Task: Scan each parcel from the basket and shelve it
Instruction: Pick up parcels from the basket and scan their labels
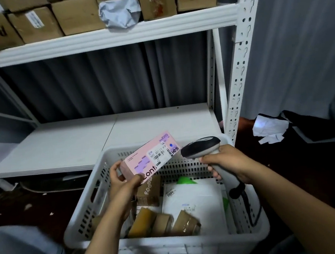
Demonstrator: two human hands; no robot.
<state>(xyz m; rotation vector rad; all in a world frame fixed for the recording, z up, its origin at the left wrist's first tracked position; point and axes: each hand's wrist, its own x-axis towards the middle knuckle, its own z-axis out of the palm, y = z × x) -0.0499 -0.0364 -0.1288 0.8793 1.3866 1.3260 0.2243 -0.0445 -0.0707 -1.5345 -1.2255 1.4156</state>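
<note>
Your left hand (pixel 125 182) holds the pink box (pixel 151 155) above the basket (pixel 174 247). Its fingers (pixel 113 169) are curled over the far edge of the near-left end and the thumb presses the printed face. The box is tilted so that its white label (pixel 161 152) faces up and towards you. Your right hand (pixel 229 164) is wrapped round the grip of the scanner (pixel 201 147), whose head sits just beside the box's right end and points across at the label.

The box looks like thin printed carton: light, fairly stiff along its length, but probably easy to dent if you squeeze the broad faces. Its finish seems smooth, so a one-ended pinch may let the free end sag or twist. Holding it by the long edges nearer the middle would steady it, and would keep your thumb off the barcode.

Once the scan registers, the bare lower shelf (pixel 82 143) just behind the basket looks like the nearest place to set it down, flat on a broad face.

Below your hands the basket has more to scan: a white mailer (pixel 194 198), which is likely soft and floppy, and several taped brown parcels (pixel 163 223). The upper shelf (pixel 113 36) carries cardboard boxes (pixel 74 15).
</note>
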